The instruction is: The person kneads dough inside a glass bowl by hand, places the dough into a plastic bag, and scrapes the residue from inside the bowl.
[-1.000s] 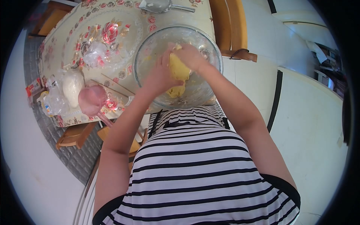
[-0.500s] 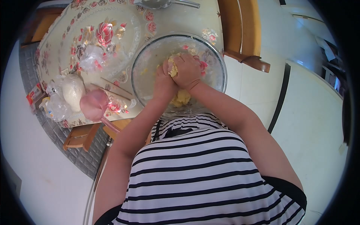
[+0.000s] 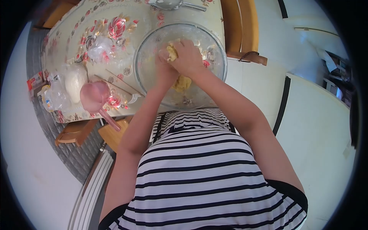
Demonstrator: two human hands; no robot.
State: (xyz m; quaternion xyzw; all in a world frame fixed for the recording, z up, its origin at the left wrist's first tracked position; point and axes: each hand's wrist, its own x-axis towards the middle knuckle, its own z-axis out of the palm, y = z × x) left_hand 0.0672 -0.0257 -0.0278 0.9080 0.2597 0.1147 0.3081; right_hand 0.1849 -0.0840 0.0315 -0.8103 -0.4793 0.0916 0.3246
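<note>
A large clear glass bowl [image 3: 219,78] stands at the near edge of the table. Inside it lies yellow dough [image 3: 182,84], partly covered by my hands and wrists. My right hand [image 3: 188,57] presses on the dough from above, its fingers curled round a lump that shows between the two hands. On the left side of the same dough, my left hand [image 3: 166,69] is wrapped against it, its fingers partly hidden under the right hand. Small dough bits cling to my fingers and to the bowl's inside.
Left of the bowl are a pink ladle [image 3: 94,96], chopsticks [image 3: 115,85], a bagged white lump [image 3: 76,82] and crumpled plastic [image 3: 101,50]. A metal scoop [image 3: 168,4] lies at the far edge. Wooden chairs [image 3: 249,30] stand beside the floral-covered table [image 3: 134,11].
Both hands first worked along the long dough, then came together, the right over the left. They remain pressed together on it, and the view has shifted slightly.
</note>
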